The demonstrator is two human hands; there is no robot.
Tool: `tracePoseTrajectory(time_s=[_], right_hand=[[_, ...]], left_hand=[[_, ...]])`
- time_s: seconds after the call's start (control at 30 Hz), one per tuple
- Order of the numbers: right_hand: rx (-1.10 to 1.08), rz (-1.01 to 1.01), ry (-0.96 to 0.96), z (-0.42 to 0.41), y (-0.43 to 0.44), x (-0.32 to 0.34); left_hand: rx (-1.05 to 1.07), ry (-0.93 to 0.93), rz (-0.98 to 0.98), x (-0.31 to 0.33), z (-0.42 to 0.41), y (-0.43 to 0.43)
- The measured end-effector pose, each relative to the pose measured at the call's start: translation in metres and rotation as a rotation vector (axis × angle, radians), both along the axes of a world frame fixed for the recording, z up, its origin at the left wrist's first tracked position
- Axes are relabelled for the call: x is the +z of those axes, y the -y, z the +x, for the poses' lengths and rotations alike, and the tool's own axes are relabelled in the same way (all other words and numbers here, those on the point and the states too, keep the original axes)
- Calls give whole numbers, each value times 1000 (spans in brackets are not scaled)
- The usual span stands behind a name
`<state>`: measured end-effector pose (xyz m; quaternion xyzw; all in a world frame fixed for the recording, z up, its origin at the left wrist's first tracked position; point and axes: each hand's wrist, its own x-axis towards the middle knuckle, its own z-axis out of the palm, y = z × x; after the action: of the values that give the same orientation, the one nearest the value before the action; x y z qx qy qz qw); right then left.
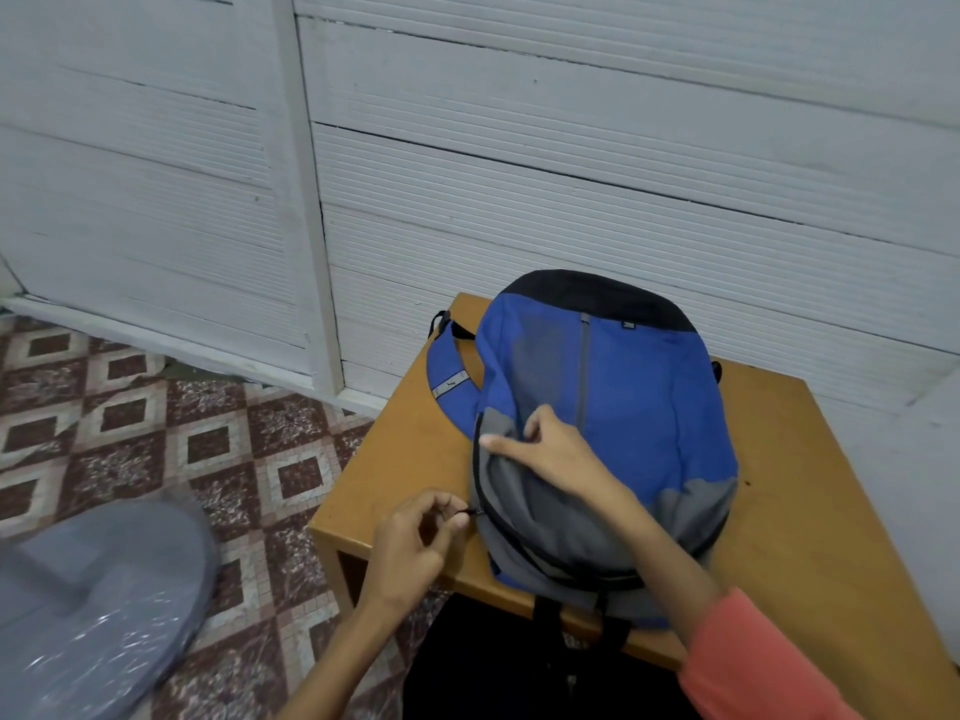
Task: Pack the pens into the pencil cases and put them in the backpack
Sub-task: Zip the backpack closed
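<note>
Pinching the zipper pull point(470, 511), lower middle, the left hand point(415, 543) should be pulling slowly; the right hand point(550, 452) is gripping the backpack point(649, 407) cloth.

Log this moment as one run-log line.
left hand: pinches zipper pull | right hand: holds backpack fabric beside the zip | backpack: lies flat on table

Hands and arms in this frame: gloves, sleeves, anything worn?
No gloves, rings or watch show on the left hand or the right hand. A coral-pink sleeve starts partway up the right forearm. The left forearm is uncovered as far as the frame shows.
</note>
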<state>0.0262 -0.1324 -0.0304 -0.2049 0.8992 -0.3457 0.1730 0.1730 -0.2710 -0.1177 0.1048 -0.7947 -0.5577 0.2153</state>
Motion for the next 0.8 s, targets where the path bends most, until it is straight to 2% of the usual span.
tracePoseTrajectory(time_s=[0.07,0.13,0.3,0.53,0.8], right_hand=[[47,172,-83,16,-6,0],[94,249,-82,21,-8,-9],[184,119,28,10,-6,-37],[107,-39,129,-2,-5,-54],[97,-94,136,1,-7,-52]], left_hand=[[10,3,10,-2,-1,-2],[4,-5,-12,-4,-1,-5],[-16,-3,-125,-6,-3,-9],[-158,-46,-244,-2,1,-17],[-257,-20,-314,-5,21,-39]])
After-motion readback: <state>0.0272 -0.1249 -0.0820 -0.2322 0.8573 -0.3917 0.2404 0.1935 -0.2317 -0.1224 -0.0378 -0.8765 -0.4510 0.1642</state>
